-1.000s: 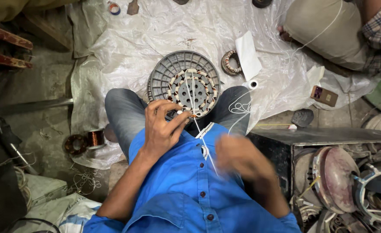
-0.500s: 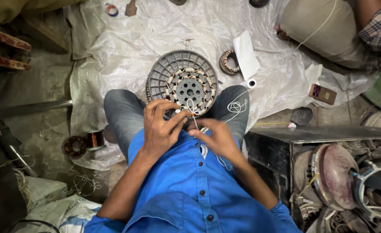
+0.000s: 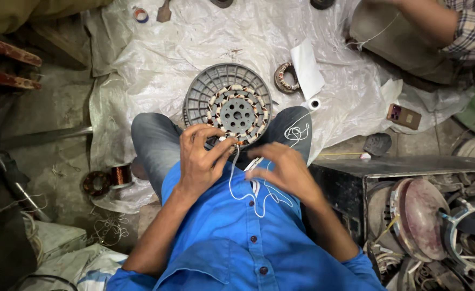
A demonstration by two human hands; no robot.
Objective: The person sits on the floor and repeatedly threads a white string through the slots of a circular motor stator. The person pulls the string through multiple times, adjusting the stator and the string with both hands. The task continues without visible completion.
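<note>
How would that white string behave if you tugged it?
Probably floppy: the string hangs in loose loops over the blue shirt. Likely light, draping freely between the left hand and right hand. It may snag where it enters the stator.

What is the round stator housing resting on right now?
The grey stator housing lies partly on the white plastic sheet, with its near edge between the person's knees. The left hand covers that near edge, so the contact underneath cannot be seen.

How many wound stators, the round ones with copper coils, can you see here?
2. The big grey stator rests on the person's lap under the left hand; a small bare one lies on the plastic sheet beyond. More may be hidden.
</note>
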